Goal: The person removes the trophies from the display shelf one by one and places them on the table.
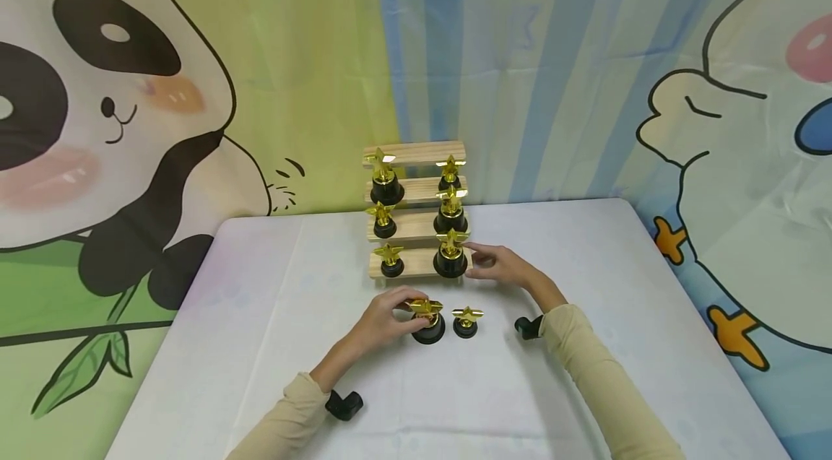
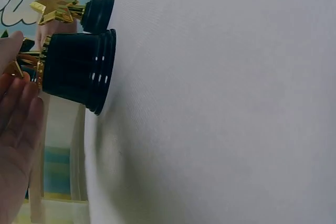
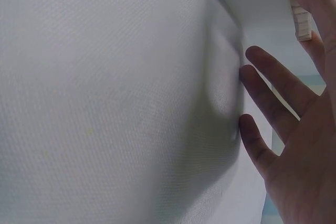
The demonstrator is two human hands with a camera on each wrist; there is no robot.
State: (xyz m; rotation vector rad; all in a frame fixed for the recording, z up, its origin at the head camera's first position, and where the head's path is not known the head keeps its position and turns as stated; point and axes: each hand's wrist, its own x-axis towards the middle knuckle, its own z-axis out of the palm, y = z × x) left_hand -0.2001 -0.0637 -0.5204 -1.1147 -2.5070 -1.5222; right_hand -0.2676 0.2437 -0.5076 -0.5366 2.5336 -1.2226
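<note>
My left hand [image 1: 385,319] pinches the gold star top of a larger trophy [image 1: 429,332] with a black base, upright on the white table. Close to its right, a smaller star trophy [image 1: 465,328] stands untouched. In the left wrist view, the larger trophy's black base [image 2: 76,69] shows fully, while fingers partly hide its star. My right hand [image 1: 499,265] is at the right end of the lowest step of a wooden rack [image 1: 419,263], beside a large trophy [image 1: 451,261]. Its lower fingers [image 3: 275,98] are spread and hold nothing in the right wrist view.
More gold star trophies, such as a tall one [image 1: 386,188] and a small one [image 1: 392,266], stand along both sides of the stepped rack. Behind the white table [image 1: 273,344] hangs a cartoon-printed curtain [image 1: 312,70].
</note>
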